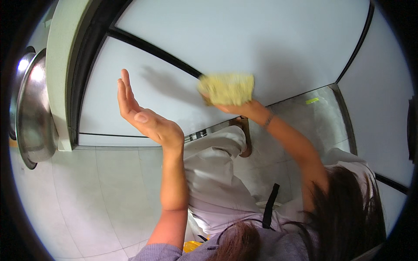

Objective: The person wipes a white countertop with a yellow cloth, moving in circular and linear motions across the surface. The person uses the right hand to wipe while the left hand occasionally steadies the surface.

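My right hand [233, 106] holds a yellow cloth [228, 88], blurred, in front of white cabinet panels [245, 36] with black edging. The cloth covers most of the fingers. It overlaps the end of the black strip [156, 53] between two panels; whether it touches the surface I cannot tell. My left hand [148, 120] is raised at the left in front of the lower white panel [124, 84], with its fingers extended and nothing in it. Both hands cast shadows on the panels.
Shiny metal bowls or basins [37, 107] stand at the far left beside a pale upright edge [57, 71]. Grey floor tiles [117, 195] lie below. A short yellow-green tape strip [312, 100] is on the floor at the right, near another white panel [382, 98].
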The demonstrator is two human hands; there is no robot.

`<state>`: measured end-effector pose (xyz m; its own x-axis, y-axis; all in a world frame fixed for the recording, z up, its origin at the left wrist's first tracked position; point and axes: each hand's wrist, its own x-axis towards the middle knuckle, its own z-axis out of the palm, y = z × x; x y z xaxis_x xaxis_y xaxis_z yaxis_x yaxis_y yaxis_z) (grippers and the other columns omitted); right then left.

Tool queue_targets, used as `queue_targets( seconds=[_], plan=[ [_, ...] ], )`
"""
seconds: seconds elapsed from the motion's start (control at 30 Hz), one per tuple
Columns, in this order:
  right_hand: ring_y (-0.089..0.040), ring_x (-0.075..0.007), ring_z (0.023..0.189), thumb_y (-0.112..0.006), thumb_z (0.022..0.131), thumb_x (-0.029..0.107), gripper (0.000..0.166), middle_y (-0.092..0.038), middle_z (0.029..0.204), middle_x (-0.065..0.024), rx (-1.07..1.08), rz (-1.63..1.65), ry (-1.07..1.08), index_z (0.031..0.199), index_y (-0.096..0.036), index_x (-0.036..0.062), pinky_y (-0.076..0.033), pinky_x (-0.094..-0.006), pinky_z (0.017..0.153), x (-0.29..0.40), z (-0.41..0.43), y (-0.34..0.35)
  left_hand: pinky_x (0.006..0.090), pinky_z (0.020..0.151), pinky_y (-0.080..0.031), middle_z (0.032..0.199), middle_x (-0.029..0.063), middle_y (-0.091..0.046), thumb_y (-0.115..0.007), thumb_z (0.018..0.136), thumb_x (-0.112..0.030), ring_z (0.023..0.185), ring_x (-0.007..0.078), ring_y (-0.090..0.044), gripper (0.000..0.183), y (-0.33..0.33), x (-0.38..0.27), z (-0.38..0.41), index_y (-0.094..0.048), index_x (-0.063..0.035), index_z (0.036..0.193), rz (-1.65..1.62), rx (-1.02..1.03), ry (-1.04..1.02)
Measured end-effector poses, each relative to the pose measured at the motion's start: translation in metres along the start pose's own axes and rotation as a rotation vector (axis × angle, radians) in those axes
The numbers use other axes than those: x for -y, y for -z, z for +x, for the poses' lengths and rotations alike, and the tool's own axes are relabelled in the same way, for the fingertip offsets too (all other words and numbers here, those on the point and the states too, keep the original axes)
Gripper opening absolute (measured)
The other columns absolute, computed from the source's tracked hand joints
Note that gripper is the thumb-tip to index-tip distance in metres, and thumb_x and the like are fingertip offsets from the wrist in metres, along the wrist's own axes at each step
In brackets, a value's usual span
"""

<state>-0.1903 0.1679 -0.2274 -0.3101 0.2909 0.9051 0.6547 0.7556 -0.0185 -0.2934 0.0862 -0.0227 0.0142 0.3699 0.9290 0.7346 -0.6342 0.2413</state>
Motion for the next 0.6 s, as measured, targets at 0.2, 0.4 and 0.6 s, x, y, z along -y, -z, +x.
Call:
queue_targets(
  seconds=[0.2, 0.4, 0.6],
  plan=[
    [-0.058, -0.0252, 0.105, -0.047, 0.097, 0.024, 0.048, -0.058, 0.121, -0.0092, -0.02, 0.397, -0.186, 0.144, -0.043, 0.0146, -0.049, -0.0395, 0.089, 0.005, 0.197, 0.087, 0.0472, 0.114, -0.025, 0.144, 0.0276, -0.038, -0.022, 0.104, -0.048, 0.135, 0.0353, -0.039, 0.063, 0.008, 0.003, -0.005, -0.03, 0.0025, 0.14, 0.007, -0.009, -0.039],
    [-0.059, -0.0266, 0.105, -0.053, 0.093, 0.027, 0.047, -0.059, 0.12, -0.0089, -0.045, 0.286, -0.154, 0.138, -0.047, 0.0148, -0.049, -0.0408, 0.088, 0.002, 0.159, 0.062, 0.0472, 0.113, -0.025, 0.144, 0.0269, -0.039, -0.022, 0.104, -0.047, 0.135, 0.0357, -0.039, 0.062, 0.003, -0.002, -0.001, -0.03, 0.0026, 0.141, -0.011, -0.004, -0.028],
    [-0.059, -0.0285, 0.105, -0.061, 0.087, 0.03, 0.047, -0.06, 0.12, -0.009, 0.004, 0.237, -0.227, 0.132, -0.052, 0.0154, -0.049, -0.0434, 0.088, 0.01, 0.097, 0.033, 0.0439, 0.114, -0.02, 0.144, 0.0233, -0.042, -0.02, 0.103, -0.05, 0.136, 0.0302, -0.038, 0.062, -0.001, -0.009, -0.001, -0.031, -0.0014, 0.14, -0.021, -0.001, -0.029]
  ],
)
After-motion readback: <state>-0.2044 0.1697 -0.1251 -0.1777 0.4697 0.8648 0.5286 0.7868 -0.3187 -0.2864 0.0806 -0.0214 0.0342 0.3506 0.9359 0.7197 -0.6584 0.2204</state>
